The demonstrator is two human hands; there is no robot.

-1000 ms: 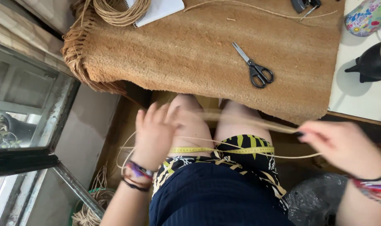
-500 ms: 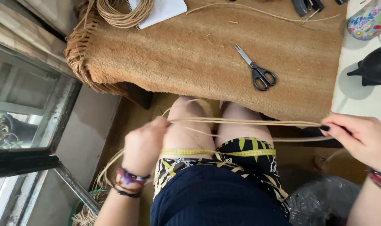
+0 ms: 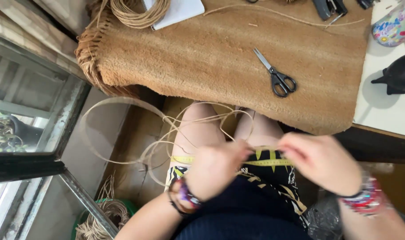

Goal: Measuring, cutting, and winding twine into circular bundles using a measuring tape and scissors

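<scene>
Tan mat [image 3: 202, 62]. Scissors [image 3: 277, 75] with black handles, silver blades. Pale straw-coloured strand [image 3: 122, 104]. Yellow tape [image 3: 184, 159] across black shorts [image 3: 280, 175] patterned in yellow and white. Beaded bracelets [image 3: 364, 198] red, pink and white. White table [image 3: 380, 111].

A brown mat [image 3: 202, 58] covers the table, beside a dark-framed glass window [image 3: 29, 120] at left.
</scene>
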